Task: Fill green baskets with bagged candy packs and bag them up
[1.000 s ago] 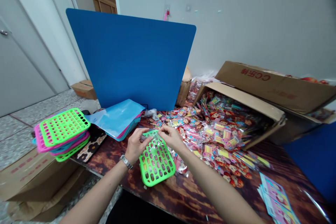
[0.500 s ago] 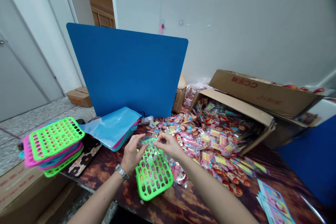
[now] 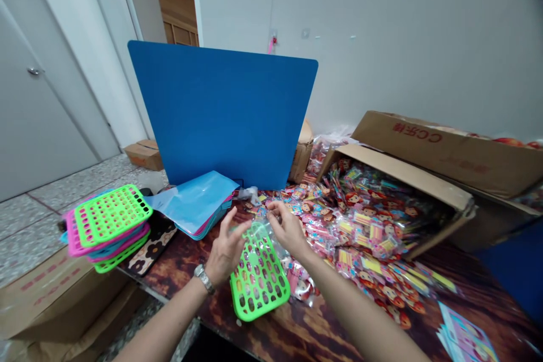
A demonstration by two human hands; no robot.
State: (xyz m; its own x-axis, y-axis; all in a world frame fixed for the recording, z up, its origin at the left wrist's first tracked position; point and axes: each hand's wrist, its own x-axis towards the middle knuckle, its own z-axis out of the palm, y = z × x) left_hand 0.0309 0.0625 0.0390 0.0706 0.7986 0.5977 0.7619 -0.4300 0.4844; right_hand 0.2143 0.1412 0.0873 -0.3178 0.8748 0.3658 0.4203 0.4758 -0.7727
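Note:
A bright green plastic basket (image 3: pixel 259 285) with rows of oval holes lies in front of me on the table. Clear plastic film (image 3: pixel 259 232) covers its far end, and coloured bits show through the holes. My left hand (image 3: pixel 227 249), with a watch at the wrist, is at the basket's left side, thumb and fingers apart and nothing in them. At the far right corner, my right hand (image 3: pixel 288 231) has its fingers bent together at the edge of the clear film.
Stacked baskets (image 3: pixel 112 218) stand left, near blue and pink plastic sheets (image 3: pixel 197 201). Right of the basket, small packets (image 3: pixel 365 226) spill from a cardboard box (image 3: pixel 407 172). Printed cards (image 3: pixel 464 334) lie front right. A large blue board (image 3: pixel 223 113) stands behind.
My left hand has opened and come away from the film. My right hand has shifted slightly outward, still at the film. The whole view has swung a little to the left.

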